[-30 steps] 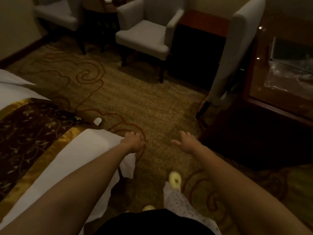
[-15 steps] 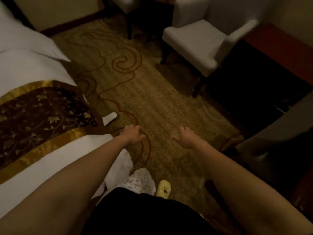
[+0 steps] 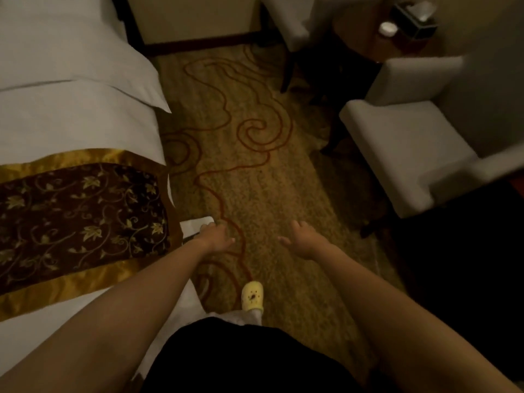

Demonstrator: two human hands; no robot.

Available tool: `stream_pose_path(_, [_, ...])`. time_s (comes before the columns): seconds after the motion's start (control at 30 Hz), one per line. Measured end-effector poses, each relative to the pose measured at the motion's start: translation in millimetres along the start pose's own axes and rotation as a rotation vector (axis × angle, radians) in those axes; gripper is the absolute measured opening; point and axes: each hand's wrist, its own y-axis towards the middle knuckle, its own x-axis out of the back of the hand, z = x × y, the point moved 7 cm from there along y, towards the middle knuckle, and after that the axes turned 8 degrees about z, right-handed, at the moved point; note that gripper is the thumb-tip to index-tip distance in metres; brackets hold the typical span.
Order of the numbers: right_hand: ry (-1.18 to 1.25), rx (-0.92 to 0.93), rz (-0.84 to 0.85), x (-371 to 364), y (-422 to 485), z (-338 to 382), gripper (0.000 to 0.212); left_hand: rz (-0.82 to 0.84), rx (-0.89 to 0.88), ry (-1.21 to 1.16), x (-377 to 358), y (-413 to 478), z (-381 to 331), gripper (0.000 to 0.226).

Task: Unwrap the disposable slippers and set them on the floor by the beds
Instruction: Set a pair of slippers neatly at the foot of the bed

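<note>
A white slipper (image 3: 195,226) lies on the carpet against the side of the bed (image 3: 79,131), partly hidden behind my left hand (image 3: 216,238). That hand hovers just in front of the slipper, fingers loosely spread, holding nothing. My right hand (image 3: 304,240) reaches out over the patterned carpet (image 3: 255,180), palm turned inward and fingers apart, also with nothing in it. No wrapper is visible.
The bed carries a brown and gold runner (image 3: 76,217) and fills the left side. A white armchair (image 3: 411,143) stands at the right, a second chair (image 3: 286,21) and a small table with a tissue box (image 3: 415,19) at the back. My yellow shoe (image 3: 251,296) steps on the carpet aisle.
The view has swung left and forward along the aisle beside the bed. The slipper on the floor has come closer to my left hand. Both hands stay extended and hold nothing.
</note>
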Motion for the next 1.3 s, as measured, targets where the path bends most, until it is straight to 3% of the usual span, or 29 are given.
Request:
stream_pose_path(0.4, [-0.173,0.229,0.017,194,147,58,0.069,-0.065,0.128,-0.232,147,89,3,0.059])
stream_pose_path(0.7, [-0.555,0.519,0.107,302,265,142,0.068,-0.137,0.403,-0.635,217,134,38,0.066])
stream_pose_path(0.9, [-0.744,0.652,0.209,324,313,208,0.072,-0.188,0.558,-0.856,223,132,46,0.062])
stream_pose_path(1.3, [-0.972,0.867,0.407,285,361,319,0.066,-0.179,0.832,-1.258,173,145,101,0.065])
